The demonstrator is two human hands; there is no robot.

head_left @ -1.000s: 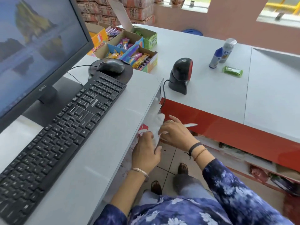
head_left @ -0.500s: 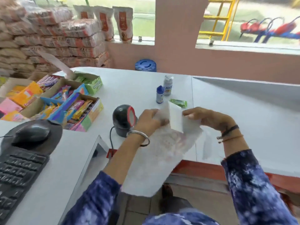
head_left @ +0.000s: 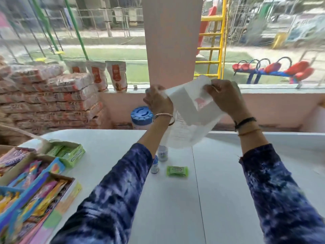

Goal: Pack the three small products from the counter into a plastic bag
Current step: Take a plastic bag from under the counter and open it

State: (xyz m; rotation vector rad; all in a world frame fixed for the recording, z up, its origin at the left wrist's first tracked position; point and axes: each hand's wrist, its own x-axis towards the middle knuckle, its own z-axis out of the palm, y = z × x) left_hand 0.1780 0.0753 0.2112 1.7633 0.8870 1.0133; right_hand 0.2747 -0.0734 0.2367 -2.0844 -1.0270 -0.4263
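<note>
1. Fingers of the left hand (head_left: 159,101) and right hand (head_left: 222,97) are pinched on the top edge of the white plastic bag (head_left: 188,117), held up above the counter (head_left: 228,173).
2. On the counter beneath stand a clear-capped bottle (head_left: 162,153) and a blue-capped bottle (head_left: 155,166), the green sachet (head_left: 177,171) just beside them.
3. Risk: the bag's mouth looks unopened; thin film could stick or tear, and its hanging bottom might topple the bottles.
4. Bag print and product labels are too blurred to read.
</note>
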